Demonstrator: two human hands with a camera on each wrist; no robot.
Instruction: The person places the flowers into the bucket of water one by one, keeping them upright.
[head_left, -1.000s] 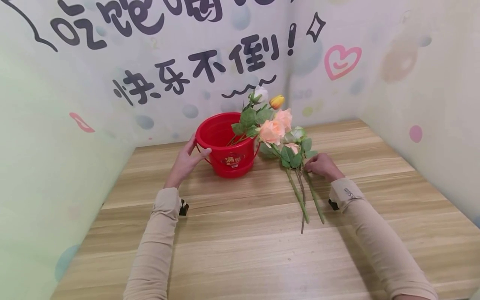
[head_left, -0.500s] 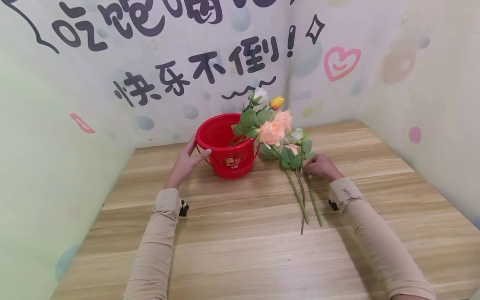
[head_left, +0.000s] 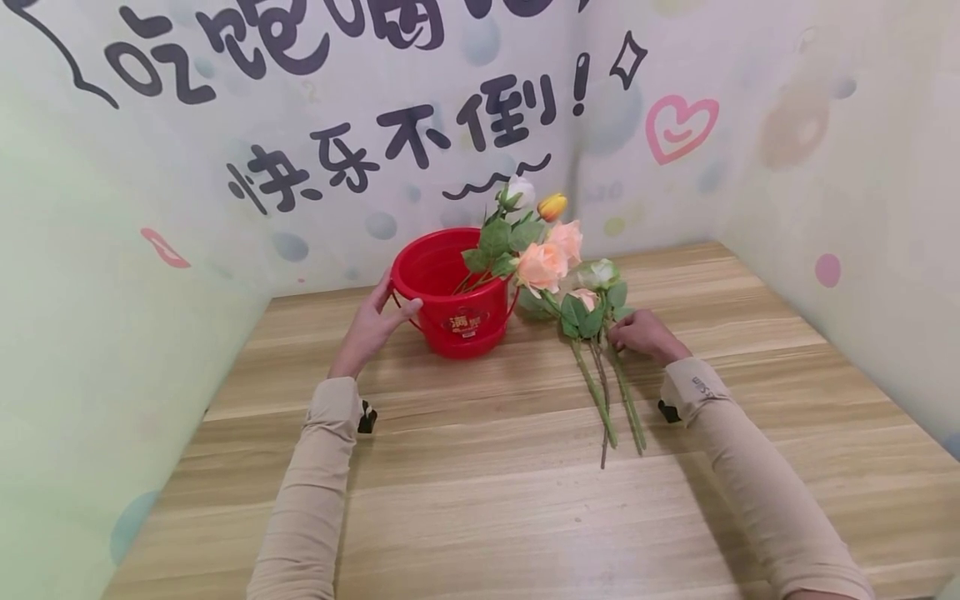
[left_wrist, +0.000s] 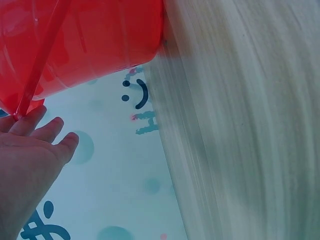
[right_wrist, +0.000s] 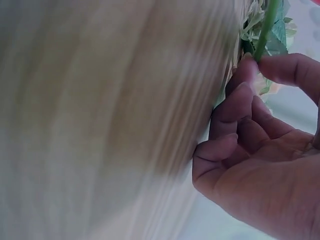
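Observation:
My left hand (head_left: 375,327) is at the left side of a red plastic bucket (head_left: 465,327), with the thumb spread on its front and the fingers against its outer wall near the handle joint. In the left wrist view the fingers (left_wrist: 47,131) extend by the red handle (left_wrist: 42,55). My right hand (head_left: 641,335) pinches a green stem (right_wrist: 267,30) between thumb and forefinger, low over the table. That stem runs up to a white rose (head_left: 600,273). Beside it lie other stems (head_left: 596,392) with green leaves and a small peach bloom (head_left: 585,298).
Leaning in the bucket are peach roses (head_left: 543,267), a white rose (head_left: 521,192) and a yellow-orange tulip (head_left: 553,207), overhanging its right rim. The wooden table (head_left: 480,500) meets a printed wall (head_left: 337,242) behind and walls at both sides.
The held stem's lower end has swung slightly left toward the other stems, and its white rose has shifted a little right. My left hand and the bucket stay in place.

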